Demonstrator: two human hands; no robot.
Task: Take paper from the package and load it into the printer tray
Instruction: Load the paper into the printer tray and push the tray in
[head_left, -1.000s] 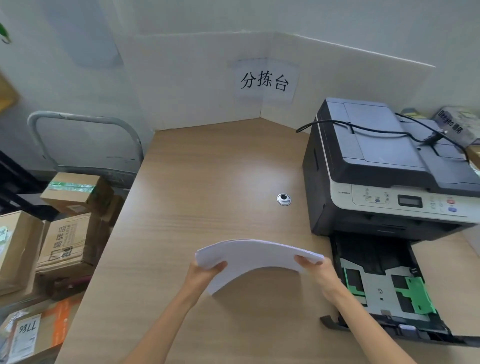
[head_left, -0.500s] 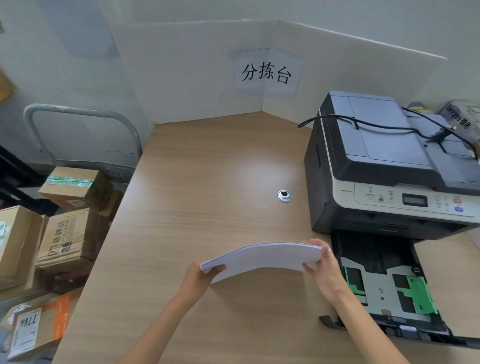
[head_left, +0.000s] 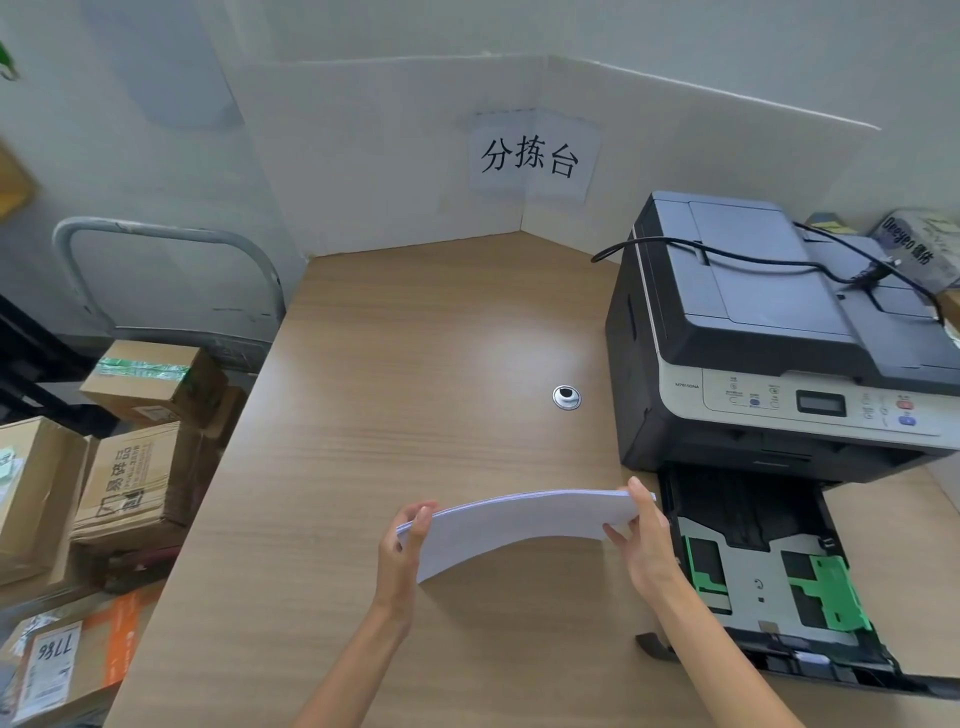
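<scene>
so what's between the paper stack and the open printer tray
Only the right hand, gripping the paper stack beside the empty tray, in the head view.

White paper stack bowed upward above desk, printer tray pulled open beside it, empty, green guides.

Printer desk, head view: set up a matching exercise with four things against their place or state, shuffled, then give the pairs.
Things:
1. paper stack
2. printer tray
3. black cable
4. cardboard boxes

States:
A. lying across the printer's lid
B. pulled out, no paper in it
C. bowed upward, held at both ends by the hands
D. piled left of the desk

Pairs: 1-C, 2-B, 3-A, 4-D
</scene>
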